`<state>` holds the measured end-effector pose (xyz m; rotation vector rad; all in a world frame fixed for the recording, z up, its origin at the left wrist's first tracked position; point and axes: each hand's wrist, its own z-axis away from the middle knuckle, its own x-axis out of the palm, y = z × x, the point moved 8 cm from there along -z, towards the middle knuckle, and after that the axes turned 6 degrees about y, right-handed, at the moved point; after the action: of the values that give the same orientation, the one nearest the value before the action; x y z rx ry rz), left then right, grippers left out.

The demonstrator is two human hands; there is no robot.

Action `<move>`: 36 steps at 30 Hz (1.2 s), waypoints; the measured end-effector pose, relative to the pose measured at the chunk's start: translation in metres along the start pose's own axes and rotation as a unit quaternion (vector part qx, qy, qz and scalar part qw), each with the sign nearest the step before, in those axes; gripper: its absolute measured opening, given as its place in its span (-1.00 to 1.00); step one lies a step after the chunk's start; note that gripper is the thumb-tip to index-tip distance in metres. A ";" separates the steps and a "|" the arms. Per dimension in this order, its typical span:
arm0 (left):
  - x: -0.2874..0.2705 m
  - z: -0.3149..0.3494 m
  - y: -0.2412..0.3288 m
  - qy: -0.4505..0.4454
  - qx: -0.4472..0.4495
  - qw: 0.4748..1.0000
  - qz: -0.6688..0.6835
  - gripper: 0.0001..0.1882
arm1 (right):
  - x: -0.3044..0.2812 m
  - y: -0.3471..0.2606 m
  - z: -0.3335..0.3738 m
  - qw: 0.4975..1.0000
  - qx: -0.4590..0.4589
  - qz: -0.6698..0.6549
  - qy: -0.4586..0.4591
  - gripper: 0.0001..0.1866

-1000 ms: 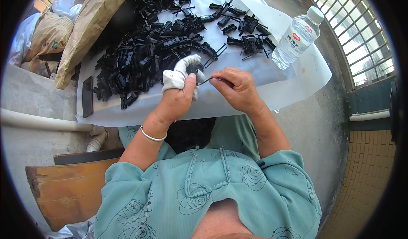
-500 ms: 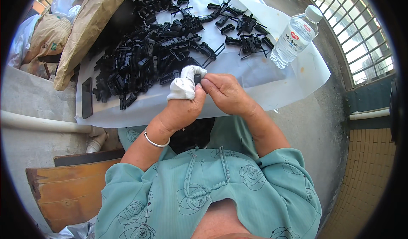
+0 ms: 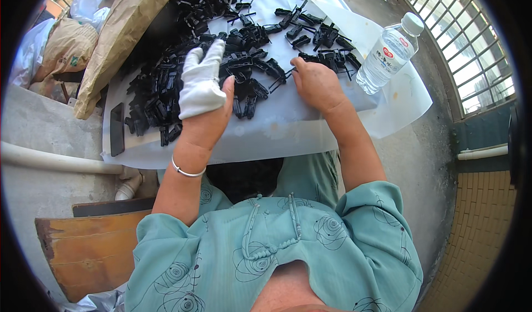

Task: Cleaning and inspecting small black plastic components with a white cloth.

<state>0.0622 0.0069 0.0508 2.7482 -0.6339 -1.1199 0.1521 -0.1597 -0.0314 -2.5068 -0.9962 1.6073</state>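
My left hand (image 3: 203, 85) wears a white glove with its thumb bare. Its fingers are stretched out and apart over the pile of small black plastic parts (image 3: 166, 85), with nothing in its grasp. To the right, my right hand (image 3: 318, 85) is bare, its fingers curled and pressed together. Its fingertips are beside a black part with thin prongs (image 3: 275, 71) and close to a smaller group of black parts (image 3: 332, 61). What the fingertips hold, if anything, is hidden.
A clear water bottle (image 3: 389, 54) stands on the white plastic sheet (image 3: 260, 137) at the right. A dark phone (image 3: 117, 129) lies at the left edge. Brown paper (image 3: 119, 40) rises along the table's left side. A barred window (image 3: 465, 40) is at the far right.
My hands have moved apart from the middle, where they held a small dark piece together. The left went up and left over the pile, its fingers opening; the right went up and right.
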 end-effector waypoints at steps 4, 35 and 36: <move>0.009 0.024 0.012 0.005 -0.029 0.988 0.153 -0.77 | -0.010 -0.020 0.011 0.995 -0.083 -0.046 0.005 -0.91; 0.055 0.059 0.011 -0.167 -0.307 0.828 0.438 -0.78 | -0.028 -0.069 0.052 0.916 -0.010 -0.401 -0.002 -0.73; 0.059 0.061 0.010 -0.167 -0.307 0.828 0.439 -0.78 | -0.025 -0.068 0.052 0.916 0.024 -0.400 -0.014 -0.75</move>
<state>0.0541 -0.0235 -0.0287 1.4318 -1.1508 -1.2294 0.0683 -0.1355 -0.0135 -1.6508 -1.6529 1.3479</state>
